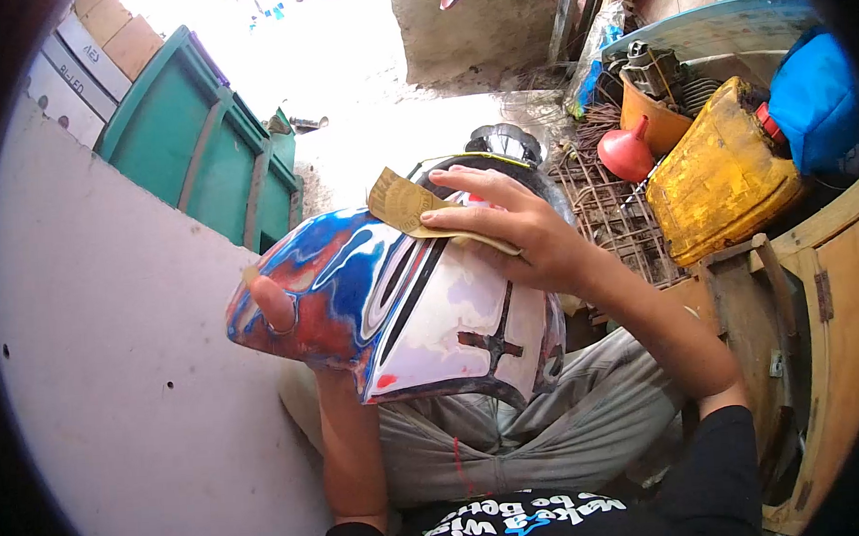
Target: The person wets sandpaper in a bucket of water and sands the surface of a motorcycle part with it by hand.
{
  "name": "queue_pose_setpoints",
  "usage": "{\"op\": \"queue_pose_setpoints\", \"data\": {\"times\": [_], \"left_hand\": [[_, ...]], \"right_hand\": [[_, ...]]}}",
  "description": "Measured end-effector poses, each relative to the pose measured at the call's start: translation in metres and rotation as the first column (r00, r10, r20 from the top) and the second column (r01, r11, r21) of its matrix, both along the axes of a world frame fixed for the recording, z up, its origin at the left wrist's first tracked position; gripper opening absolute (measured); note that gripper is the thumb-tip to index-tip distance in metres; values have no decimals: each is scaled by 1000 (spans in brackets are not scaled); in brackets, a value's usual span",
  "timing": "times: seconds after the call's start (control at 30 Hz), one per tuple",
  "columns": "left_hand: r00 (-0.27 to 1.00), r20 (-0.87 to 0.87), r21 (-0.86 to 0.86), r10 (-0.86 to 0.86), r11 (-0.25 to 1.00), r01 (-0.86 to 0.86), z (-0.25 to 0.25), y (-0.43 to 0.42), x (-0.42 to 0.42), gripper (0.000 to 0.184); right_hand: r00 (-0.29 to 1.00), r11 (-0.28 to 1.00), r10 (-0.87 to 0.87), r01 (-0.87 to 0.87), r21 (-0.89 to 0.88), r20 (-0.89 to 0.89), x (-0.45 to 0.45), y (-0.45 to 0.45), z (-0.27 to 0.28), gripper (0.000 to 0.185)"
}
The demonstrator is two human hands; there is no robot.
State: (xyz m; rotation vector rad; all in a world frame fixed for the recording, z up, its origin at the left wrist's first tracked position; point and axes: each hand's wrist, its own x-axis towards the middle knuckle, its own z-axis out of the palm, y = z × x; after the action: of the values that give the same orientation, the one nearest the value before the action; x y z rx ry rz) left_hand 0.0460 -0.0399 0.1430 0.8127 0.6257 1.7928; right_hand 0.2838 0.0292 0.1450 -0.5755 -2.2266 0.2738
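A curved painted panel [451,324], which looks like a motorcycle fairing, is held above my lap. Its blue, white and red paint is worn through in layers, and a cross-shaped slot shows near its lower right. My left hand [274,305] grips the panel's left end from below; only the thumb shows on top, the other fingers being hidden behind it. Across the panel's upper edge, my right hand [509,221] presses a folded piece of yellowish sandpaper [400,202] flat on the surface, fingers closed over it.
A white wall [144,309] runs close on my left, with a green cabinet [194,135] behind it. To the right are a yellow jerrycan [723,174], a red funnel [626,151], a rusty wire rack [604,203] and a wooden frame [826,346]. A black round part [506,145] stands beyond the panel.
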Motion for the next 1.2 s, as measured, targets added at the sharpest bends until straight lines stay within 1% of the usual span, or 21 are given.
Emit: {"op": "queue_pose_setpoints", "data": {"times": [0.03,0.1,0.13,0.17,0.2,0.27,0.3,0.37,0.47,0.53,0.57,0.63,0.7,0.77,0.87,0.93,0.97,1.0,1.07,1.1,1.2], "left_hand": [[993,-78,-18,86,996,-87,-3,1,-2,84],[996,87,-1,25,1000,-25,-4,0,1,86],[938,321,64,-129,991,114,-2,-2,7,86],[902,383,109,-202,979,173,-2,-4,8,87],[856,439,153,-274,961,230,-2,-6,9,87],[931,258,145,-258,963,227,-3,-6,5,89],[936,257,147,-240,967,208,-10,-11,4,93],[974,159,139,-162,980,140,-28,-14,-2,98],[946,303,49,-111,994,101,-63,-15,-16,102],[986,164,-100,-6,995,22,-52,-23,-14,99],[981,193,-125,23,992,1,-40,-25,-3,99],[864,436,78,-251,967,241,-43,-22,-6,101],[757,479,218,-444,896,388,-46,-20,-15,105],[844,417,140,-339,941,309,-40,-22,-8,103],[811,555,52,-186,980,190,-46,-28,-9,98],[953,280,70,-118,992,102,-46,-23,-4,92],[946,296,85,-131,990,111,-45,-23,-2,92],[940,306,102,-148,987,122,-41,-22,-1,93],[935,314,112,-164,984,136,-36,-23,-1,94],[935,313,103,-165,985,139,-37,-25,-2,94],[949,230,140,-215,972,187,-59,-18,-16,96]], "right_hand": [[999,998,-37,37,55,-5,-4,-6,3,46],[999,990,34,-38,139,32,-16,-28,9,41],[996,981,70,-78,178,52,-23,-40,14,40],[989,948,112,-134,288,93,-31,-50,20,37],[994,958,83,-99,269,69,-33,-55,21,32],[994,987,-29,12,159,104,-21,-37,16,28],[984,989,-106,88,120,146,-15,-25,17,27],[991,983,7,-32,182,136,-24,-42,8,28],[984,948,131,-161,273,123,-40,-70,9,28],[974,979,24,-68,193,223,-27,-39,3,31],[975,995,-22,1,98,220,-23,-20,2,32],[968,981,31,-77,178,248,-30,-31,7,34],[959,958,145,-198,206,245,-43,-71,15,38],[960,969,150,-190,156,237,-38,-62,15,39],[960,997,26,-44,58,279,-21,-30,7,34],[967,988,91,-117,99,236,-38,-64,4,33],[942,962,252,-268,48,220,-40,-79,21,32],[948,954,267,-285,89,176,-43,-82,21,34],[965,986,106,-132,98,242,-33,-51,10,36],[960,997,75,-67,-40,271,-24,-35,12,39],[959,974,118,-162,156,258,-36,-58,7,41]]}}
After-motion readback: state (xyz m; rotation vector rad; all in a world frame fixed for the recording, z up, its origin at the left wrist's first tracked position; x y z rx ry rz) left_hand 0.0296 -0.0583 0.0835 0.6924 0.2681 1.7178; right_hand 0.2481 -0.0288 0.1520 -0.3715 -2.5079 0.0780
